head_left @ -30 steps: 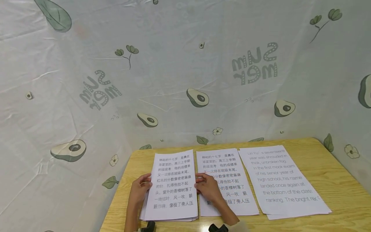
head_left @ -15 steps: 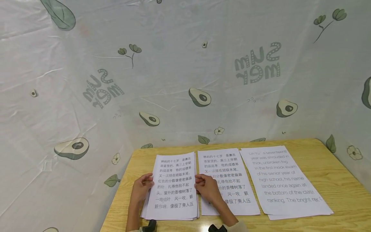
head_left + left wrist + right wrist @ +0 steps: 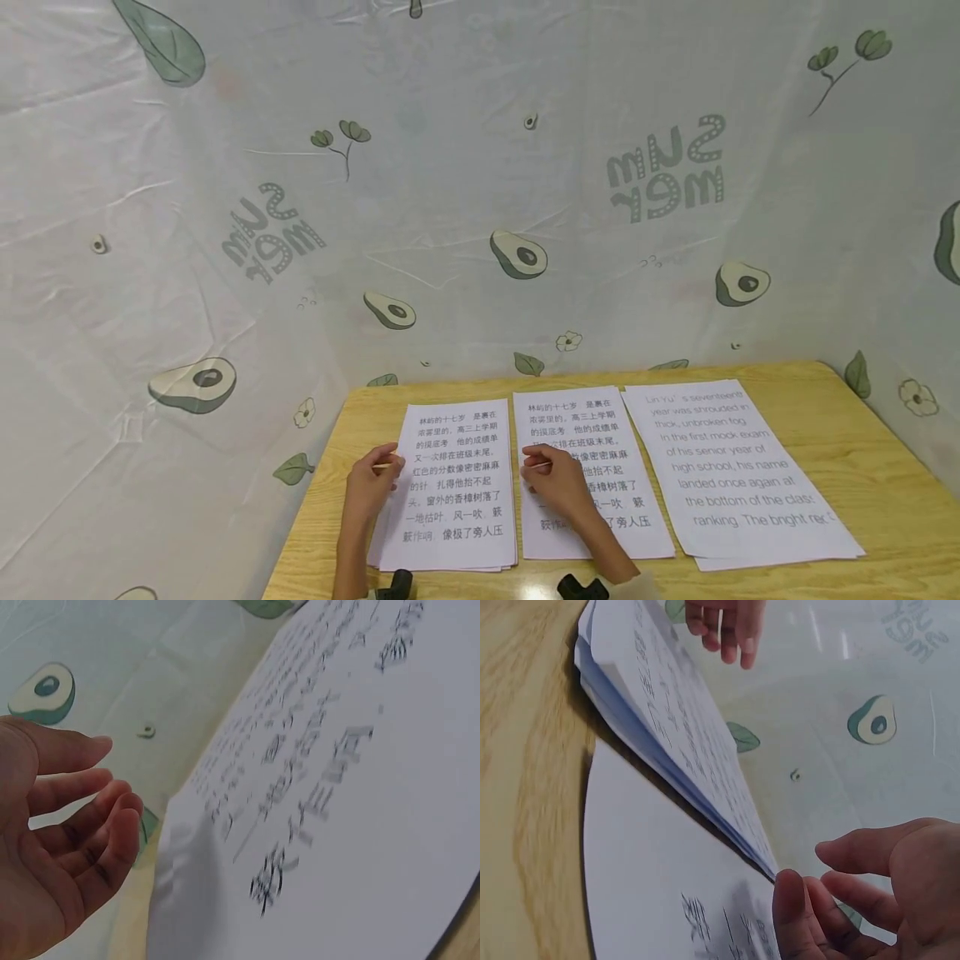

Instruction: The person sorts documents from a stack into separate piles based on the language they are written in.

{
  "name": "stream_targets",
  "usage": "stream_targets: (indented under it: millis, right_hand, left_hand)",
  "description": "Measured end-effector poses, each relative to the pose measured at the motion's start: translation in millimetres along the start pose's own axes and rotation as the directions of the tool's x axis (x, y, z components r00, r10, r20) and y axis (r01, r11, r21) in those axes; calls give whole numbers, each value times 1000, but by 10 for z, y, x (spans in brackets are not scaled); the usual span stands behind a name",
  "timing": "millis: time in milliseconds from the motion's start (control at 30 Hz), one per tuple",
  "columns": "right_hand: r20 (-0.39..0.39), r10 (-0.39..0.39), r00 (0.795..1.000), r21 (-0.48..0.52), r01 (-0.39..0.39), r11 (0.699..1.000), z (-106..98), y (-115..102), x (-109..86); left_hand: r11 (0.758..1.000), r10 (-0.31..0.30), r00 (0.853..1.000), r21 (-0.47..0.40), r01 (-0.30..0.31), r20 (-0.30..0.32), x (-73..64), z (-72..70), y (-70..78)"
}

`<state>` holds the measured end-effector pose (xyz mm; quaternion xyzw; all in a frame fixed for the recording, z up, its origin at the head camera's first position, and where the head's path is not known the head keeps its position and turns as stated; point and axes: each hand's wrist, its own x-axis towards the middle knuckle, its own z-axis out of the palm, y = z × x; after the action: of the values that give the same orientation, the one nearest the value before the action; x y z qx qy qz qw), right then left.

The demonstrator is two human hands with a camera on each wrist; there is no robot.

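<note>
while papers (image 3: pixel 618 467) lie on the table (image 3: pixel 855 454), avocado-patterned sheeting (image 3: pixel 450 179) hangs behind.

The person's bare, slim-fingered left hand (image 3: pixel 372 483) runs into a narrow, bare left forearm (image 3: pixel 351 550). At about half past six in the head view, that wrist carries a smooth, glossy black device (image 3: pixel 401 584), short and stubby with a rounded top. Beside it, towards seven o'clock, shows a thin, pale sliver of cuff (image 3: pixel 367 595), mostly cut off by the frame. The bare, slim-fingered right hand (image 3: pixel 557 479) leads to a bare right forearm (image 3: pixel 606 546), which ends in a plain cream-beige fabric sleeve (image 3: pixel 636 587) at five o'clock. Just clockwise of this sleeve, a black, two-lobed unit (image 3: pixel 582 588) with rounded edges sits at the wrist. Fine creases mark the left hand's finger joints in the left wrist view.
</note>
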<state>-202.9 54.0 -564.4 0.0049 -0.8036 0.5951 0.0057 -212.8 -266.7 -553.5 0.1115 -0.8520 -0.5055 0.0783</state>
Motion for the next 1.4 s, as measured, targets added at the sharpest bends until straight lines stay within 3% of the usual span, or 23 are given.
stream_targets:
  millis: [167, 400, 700, 1133, 1400]
  right_hand:
    - [-30, 17, 999, -16, -18, 1000, -206, 76, 15]
    - [-62, 60, 996, -57, -64, 996, -528, 208, 34]
    - [-81, 80, 993, -121, -90, 989, -918, 316, 6]
    - [-106, 92, 990, -179, -110, 978, -1481, 417, -64]
    - [-129, 76, 989, -274, -110, 955, -1684, 457, -76]
  left_hand:
    - [1000, 13, 999, 11, -13, 32, -66, 202, 143]
    - [998, 60, 993, -20, -59, 102, -110, 541, 225]
    - [997, 38, 981, -78, -24, 190, -158, 975, 333]
    - [989, 63, 967, -145, -28, 247, -262, 1385, 530]
    - [984, 67, 960, -176, -18, 272, -259, 1533, 601]
